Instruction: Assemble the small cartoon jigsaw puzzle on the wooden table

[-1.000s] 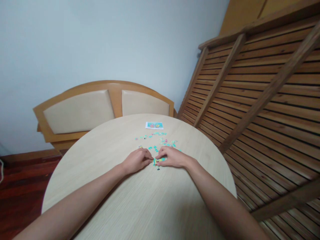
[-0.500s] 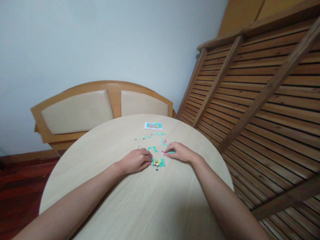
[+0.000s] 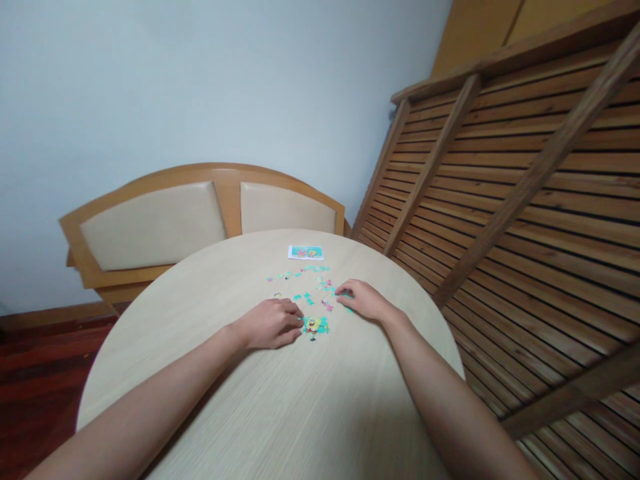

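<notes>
R hand [image 3: 363,298] now off pink pc [image 3: 329,308], fingers [image 3: 346,287] apart; L hand [image 3: 274,324], grip unclear, by puzzle fig [image 3: 313,325], feet [image 3: 313,339] nearest

My two arms, bare up to the frame edge.
Left forearm [image 3: 160,392], 7–8 o'clock; right forearm [image 3: 440,380], 4–5 o'clock; both slim, tapering to bare wrists.

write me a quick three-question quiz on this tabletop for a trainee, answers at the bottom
1. Which hand is nearer the puzzle section with the yellow figure? A: left hand; B: right hand
2. True or false: seen from the wearer, the picture card lies beyond the loose teal pieces.
3. Fill in: the edge of the table is ____, not straight.
Key: 1 A; 2 true; 3 curved
</notes>
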The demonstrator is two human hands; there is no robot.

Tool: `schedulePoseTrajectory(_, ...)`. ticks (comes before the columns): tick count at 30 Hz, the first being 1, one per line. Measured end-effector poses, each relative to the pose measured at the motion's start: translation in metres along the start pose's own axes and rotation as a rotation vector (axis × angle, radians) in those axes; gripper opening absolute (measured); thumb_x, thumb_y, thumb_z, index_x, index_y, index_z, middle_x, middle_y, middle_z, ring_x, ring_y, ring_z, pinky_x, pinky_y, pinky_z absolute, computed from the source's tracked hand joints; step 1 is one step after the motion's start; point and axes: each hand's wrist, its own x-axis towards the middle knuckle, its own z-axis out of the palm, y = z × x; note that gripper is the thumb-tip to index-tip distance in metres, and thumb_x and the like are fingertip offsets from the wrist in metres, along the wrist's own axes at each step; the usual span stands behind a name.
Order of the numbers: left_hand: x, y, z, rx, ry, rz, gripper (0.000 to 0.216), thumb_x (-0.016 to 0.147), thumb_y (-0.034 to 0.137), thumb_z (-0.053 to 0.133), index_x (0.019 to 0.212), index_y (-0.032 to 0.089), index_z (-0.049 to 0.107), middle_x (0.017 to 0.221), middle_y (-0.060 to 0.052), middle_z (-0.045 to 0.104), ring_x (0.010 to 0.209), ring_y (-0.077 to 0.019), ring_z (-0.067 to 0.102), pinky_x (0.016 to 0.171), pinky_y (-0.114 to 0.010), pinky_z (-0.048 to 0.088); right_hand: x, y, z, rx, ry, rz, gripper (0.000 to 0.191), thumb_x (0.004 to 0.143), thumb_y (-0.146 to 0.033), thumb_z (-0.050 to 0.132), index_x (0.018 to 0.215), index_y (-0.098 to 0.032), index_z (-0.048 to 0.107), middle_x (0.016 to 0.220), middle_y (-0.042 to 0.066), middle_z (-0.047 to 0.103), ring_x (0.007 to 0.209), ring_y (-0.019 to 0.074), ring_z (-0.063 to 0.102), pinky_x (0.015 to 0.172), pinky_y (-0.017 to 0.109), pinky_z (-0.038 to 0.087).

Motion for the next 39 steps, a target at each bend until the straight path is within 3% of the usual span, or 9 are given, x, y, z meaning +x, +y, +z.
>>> schedulePoseTrajectory(8,0.000,0.000,0.000,-0.025,0.005,0.023,0.023,0.095,0.030,0.048,0.101,0.022,0.069,0.111,-0.008,0.069,0.099,-0.0220,0.064,0.093,-0.034,0.048,0.000,-0.006,0.011,-0.022,-0.040,-0.064,0.041,0.086,-0.051,0.066,0.117,-0.025,0.072,0.133,0.012,0.060,0.124,0.0292,0.051,0.107,0.046,0.037)
schedulePoseTrajectory(25,0.001,-0.005,0.012,-0.166,0.079,-0.012,0.027,0.099,0.028,0.046,0.114,0.022,0.067,0.118,-0.007,0.067,0.109,-0.0198,0.062,0.099,-0.032,0.047,0.003,0.001,0.016,-0.008,0.002,-0.085,0.031,0.092,-0.045,0.060,0.108,-0.022,0.073,0.121,0.012,0.066,0.119,0.0261,0.055,0.104,0.043,0.039)
schedulePoseTrajectory(33,0.004,-0.023,0.018,-0.115,0.238,-0.284,0.029,0.097,0.029,0.044,0.106,0.021,0.070,0.110,-0.007,0.069,0.103,-0.0205,0.062,0.096,-0.034,0.049,0.003,-0.004,0.015,0.000,0.006,-0.109,0.030,0.092,-0.046,0.060,0.105,-0.023,0.073,0.123,0.012,0.066,0.123,0.0272,0.054,0.105,0.043,0.039)
schedulePoseTrajectory(39,0.009,-0.053,0.028,-0.025,0.262,-0.456,0.034,0.098,0.030,0.041,0.117,0.019,0.066,0.126,-0.010,0.065,0.116,-0.0243,0.059,0.103,-0.039,0.046,0.003,-0.007,0.013,0.004,-0.006,-0.112,0.026,0.092,-0.044,0.061,0.104,-0.024,0.073,0.121,0.011,0.067,0.123,0.0273,0.054,0.104,0.043,0.039)
